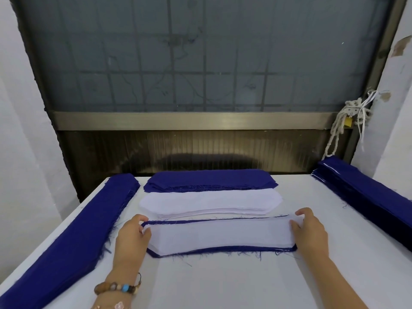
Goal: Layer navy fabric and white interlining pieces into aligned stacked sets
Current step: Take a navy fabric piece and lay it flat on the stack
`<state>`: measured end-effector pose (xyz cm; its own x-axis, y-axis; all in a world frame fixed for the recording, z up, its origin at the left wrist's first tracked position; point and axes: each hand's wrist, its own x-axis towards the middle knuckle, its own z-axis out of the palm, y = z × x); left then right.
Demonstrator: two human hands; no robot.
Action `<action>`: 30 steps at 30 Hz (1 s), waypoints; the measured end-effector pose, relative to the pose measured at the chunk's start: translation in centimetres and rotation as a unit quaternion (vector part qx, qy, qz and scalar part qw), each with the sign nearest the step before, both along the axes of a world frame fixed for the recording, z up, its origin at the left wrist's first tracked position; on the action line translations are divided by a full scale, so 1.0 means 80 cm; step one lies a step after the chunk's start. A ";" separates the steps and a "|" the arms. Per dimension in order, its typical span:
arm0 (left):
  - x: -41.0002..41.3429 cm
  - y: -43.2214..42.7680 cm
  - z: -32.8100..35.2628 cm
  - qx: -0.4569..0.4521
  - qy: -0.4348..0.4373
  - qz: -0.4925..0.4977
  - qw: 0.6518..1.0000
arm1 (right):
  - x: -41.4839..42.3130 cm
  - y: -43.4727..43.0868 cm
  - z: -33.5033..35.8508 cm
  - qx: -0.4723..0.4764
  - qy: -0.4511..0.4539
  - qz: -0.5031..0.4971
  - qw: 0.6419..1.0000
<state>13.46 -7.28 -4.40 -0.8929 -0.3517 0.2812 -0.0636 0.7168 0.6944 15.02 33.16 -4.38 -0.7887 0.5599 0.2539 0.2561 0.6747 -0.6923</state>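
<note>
Just in front of the white interlining stack (209,202), on a white table (223,282), a person lines up a single white interlining piece (220,238) on top of a navy fabric piece (153,253). The navy shows only as a thin frayed border around the white layer. The left hand (133,237) is at the left end of the set, its fingers curled and its thumb pinching the slightly lifted corner of the white piece. The right hand (310,233) grasps the opposite end, with fingers bent over the far edge and the thumb lying on top. The pair lies flat, parallel to the white interlining stack and just apart from it.

Directly behind the white interlining stack and touching its far edge sits a navy stack (209,178) of pieces cut to the same shape. To the left of the white stack, a long navy bundle (73,237) runs along the table's edge. To its right, well apart, a second long navy bundle (365,197) lies along the other edge. A beaded bracelet (118,287) circles the left wrist. Beyond the white stack rises a metal-framed frosted glass panel (200,52). To the right of the panel, a knotted rope (334,130) and a brass padlock (348,128) hang from the frame.
</note>
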 end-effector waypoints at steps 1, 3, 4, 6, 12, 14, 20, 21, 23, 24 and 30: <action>0.000 0.000 0.000 0.002 0.002 0.000 1.000 | 0.000 0.000 0.000 0.004 -0.001 -0.001 1.000; -0.001 -0.001 -0.001 0.004 0.004 -0.002 1.000 | 0.000 0.001 -0.001 0.006 -0.001 -0.002 1.000; -0.001 0.000 -0.001 0.001 0.004 -0.002 1.000 | -0.001 0.001 -0.002 0.003 0.001 -0.002 1.000; -0.001 0.000 -0.001 0.000 0.007 0.005 1.000 | -0.001 0.002 -0.002 -0.003 0.007 -0.003 1.000; -0.001 0.002 -0.001 -0.005 0.015 0.012 1.000 | -0.001 0.000 -0.003 0.004 0.021 -0.002 1.000; 0.002 0.002 0.001 -0.017 0.026 0.008 0.999 | 0.001 -0.001 -0.002 0.014 0.029 -0.010 0.999; 0.000 -0.001 -0.004 -0.076 0.051 -0.013 0.996 | 0.005 -0.003 0.000 0.081 0.007 -0.022 0.996; -0.001 -0.002 -0.007 -0.055 0.047 -0.023 0.997 | 0.004 -0.002 -0.001 0.065 -0.001 -0.014 0.998; -0.004 -0.002 -0.010 -0.039 0.041 -0.024 0.998 | 0.003 0.001 -0.002 0.053 -0.002 -0.008 0.999; -0.004 -0.002 -0.010 -0.037 0.038 -0.021 0.998 | 0.003 0.001 -0.003 0.057 0.000 -0.008 0.998; 0.004 0.002 0.006 -0.115 0.095 0.020 0.989 | 0.002 0.001 0.000 0.118 0.069 -0.027 0.990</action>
<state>13.78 -7.09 -3.91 -0.8024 -0.2930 0.5199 0.0212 0.8565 0.5156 15.17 33.23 -4.40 -0.7080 0.5122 0.4862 0.2104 0.8102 -0.5471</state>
